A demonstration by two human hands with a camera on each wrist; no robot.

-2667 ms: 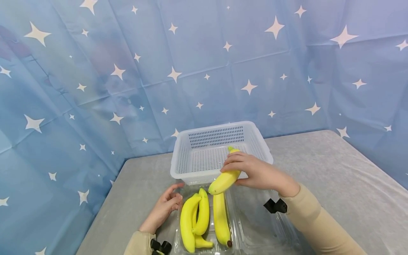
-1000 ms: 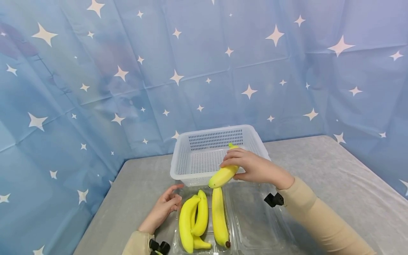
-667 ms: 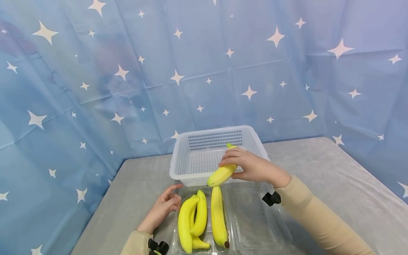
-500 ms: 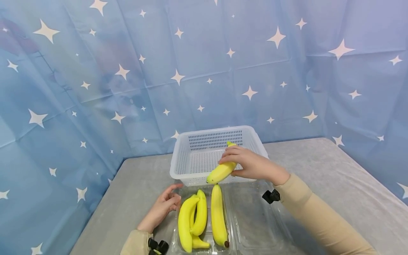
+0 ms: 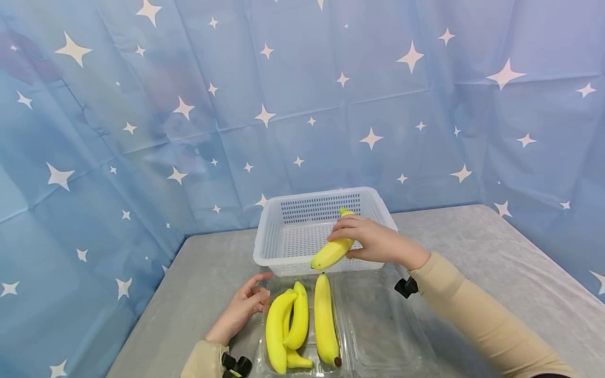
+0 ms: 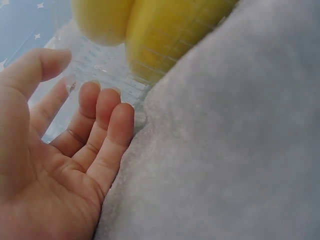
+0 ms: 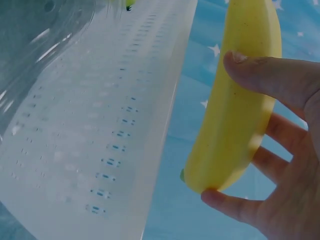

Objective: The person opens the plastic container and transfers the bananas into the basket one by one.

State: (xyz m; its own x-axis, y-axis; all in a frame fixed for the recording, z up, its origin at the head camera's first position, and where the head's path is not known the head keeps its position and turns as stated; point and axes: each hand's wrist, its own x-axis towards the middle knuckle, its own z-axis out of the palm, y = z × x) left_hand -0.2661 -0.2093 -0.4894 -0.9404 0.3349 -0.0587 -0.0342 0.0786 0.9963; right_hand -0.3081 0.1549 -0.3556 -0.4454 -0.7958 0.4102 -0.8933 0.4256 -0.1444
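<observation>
Gray tabletop (image 5: 477, 247), starry blue curtain (image 5: 302, 73) behind. Right fingers (image 7: 235, 206) grip a banana (image 5: 332, 254) over the near rim of the basket (image 5: 288, 268); left fingers (image 6: 120, 122), loosely bent, are maybe touching the clear box (image 5: 310, 346).

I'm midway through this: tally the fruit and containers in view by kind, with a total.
Yellow curved bananas: 5 visible, counting the held banana in the right hand
White rectangular perforated plastic basket: 1
Open clear plastic box, lid counted with it: 1
Total: 7
</observation>
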